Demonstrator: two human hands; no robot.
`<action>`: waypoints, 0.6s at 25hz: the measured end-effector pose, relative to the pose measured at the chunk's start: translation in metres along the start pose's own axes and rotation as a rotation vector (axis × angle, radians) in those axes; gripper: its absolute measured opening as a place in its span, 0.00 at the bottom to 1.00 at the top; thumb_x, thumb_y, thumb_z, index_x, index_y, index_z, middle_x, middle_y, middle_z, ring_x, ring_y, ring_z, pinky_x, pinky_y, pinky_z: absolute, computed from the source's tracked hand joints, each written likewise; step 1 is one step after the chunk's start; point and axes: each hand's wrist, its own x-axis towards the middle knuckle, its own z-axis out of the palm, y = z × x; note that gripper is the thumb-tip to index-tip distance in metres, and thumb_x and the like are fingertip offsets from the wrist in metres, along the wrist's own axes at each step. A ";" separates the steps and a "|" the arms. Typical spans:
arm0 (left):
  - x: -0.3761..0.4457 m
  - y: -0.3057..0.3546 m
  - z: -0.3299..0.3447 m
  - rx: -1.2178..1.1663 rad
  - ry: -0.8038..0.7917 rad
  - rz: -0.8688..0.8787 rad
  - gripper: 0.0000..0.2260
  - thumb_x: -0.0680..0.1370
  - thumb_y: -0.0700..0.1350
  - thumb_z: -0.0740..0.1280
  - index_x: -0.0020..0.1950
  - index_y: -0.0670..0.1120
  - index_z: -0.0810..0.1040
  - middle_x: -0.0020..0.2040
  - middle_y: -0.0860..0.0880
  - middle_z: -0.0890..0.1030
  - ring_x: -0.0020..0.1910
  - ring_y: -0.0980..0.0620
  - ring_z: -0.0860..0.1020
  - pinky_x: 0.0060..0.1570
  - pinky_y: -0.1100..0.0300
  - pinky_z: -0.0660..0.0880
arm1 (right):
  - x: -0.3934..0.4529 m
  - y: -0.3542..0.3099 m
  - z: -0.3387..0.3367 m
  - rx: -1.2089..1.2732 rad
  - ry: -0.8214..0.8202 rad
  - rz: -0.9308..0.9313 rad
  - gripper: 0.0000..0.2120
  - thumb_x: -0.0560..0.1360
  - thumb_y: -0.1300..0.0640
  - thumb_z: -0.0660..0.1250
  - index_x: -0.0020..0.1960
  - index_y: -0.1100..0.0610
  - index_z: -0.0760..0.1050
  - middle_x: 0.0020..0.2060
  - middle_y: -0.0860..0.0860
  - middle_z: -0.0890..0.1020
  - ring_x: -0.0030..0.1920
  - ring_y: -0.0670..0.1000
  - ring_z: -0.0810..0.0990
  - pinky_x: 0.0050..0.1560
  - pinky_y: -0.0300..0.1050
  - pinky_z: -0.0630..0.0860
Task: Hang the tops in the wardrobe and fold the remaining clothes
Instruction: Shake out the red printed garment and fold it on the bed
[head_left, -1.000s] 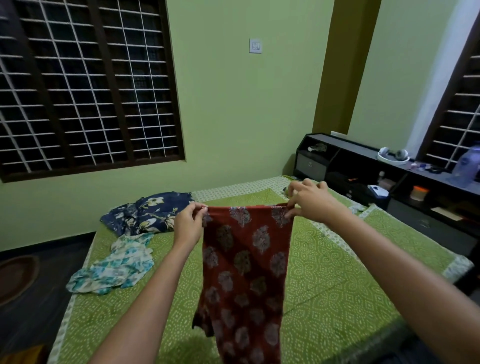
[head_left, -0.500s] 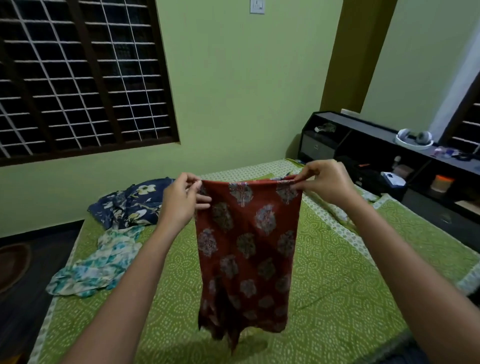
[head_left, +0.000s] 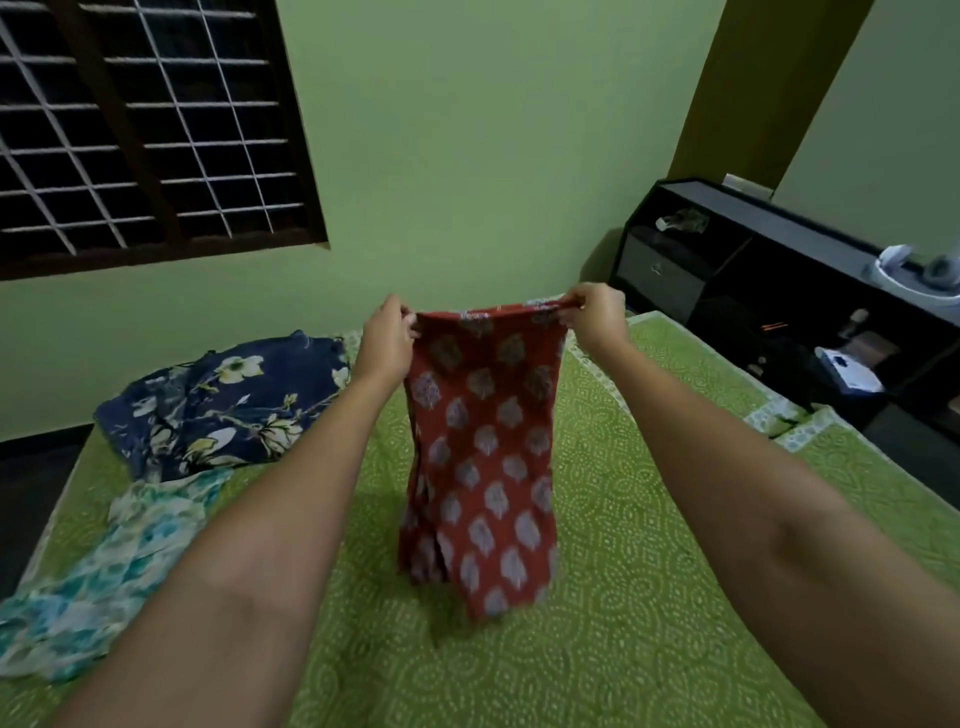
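Holding red printed garment (head_left: 480, 452) up over green bedspread (head_left: 649, 571): left hand (head_left: 387, 343) and right hand (head_left: 597, 325) each pinch one top corner, hem hanging just above bed. We judge: keep top edge taut and level, lower hem first, lay flat, then fold. Versus half a second back: arms reach further out, garment further over bed, grip unchanged.

Dim, even indoor light; source not visible. Window (head_left: 145, 130) black outside, gives no light. Colours muted, green cast from walls. Soft shadow under red garment (head_left: 480, 447) on bedspread (head_left: 649, 597). No glare. Overall softness; shelf unit (head_left: 810, 291) at right edge smeared by motion blur. Wide-angle distortion bends window bars, stretches forearms at lower corners.
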 end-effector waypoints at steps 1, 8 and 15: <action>0.014 0.002 0.001 0.002 0.019 0.026 0.05 0.82 0.38 0.55 0.49 0.41 0.69 0.49 0.42 0.76 0.49 0.45 0.78 0.52 0.45 0.78 | 0.012 -0.005 -0.002 0.040 0.045 -0.012 0.06 0.73 0.68 0.68 0.47 0.63 0.81 0.38 0.54 0.78 0.41 0.52 0.76 0.40 0.42 0.70; -0.017 -0.068 0.060 0.112 -0.055 0.064 0.04 0.82 0.39 0.57 0.52 0.44 0.71 0.49 0.48 0.76 0.45 0.52 0.75 0.36 0.59 0.69 | -0.002 0.068 0.052 0.022 -0.024 -0.066 0.06 0.74 0.66 0.68 0.48 0.62 0.83 0.42 0.52 0.80 0.44 0.50 0.76 0.41 0.36 0.63; -0.123 -0.261 0.206 0.296 -0.406 -0.131 0.09 0.80 0.33 0.57 0.56 0.41 0.73 0.49 0.49 0.75 0.49 0.49 0.76 0.41 0.61 0.65 | -0.094 0.280 0.226 -0.040 -0.356 0.061 0.05 0.70 0.69 0.71 0.44 0.64 0.84 0.42 0.58 0.83 0.44 0.58 0.81 0.44 0.40 0.70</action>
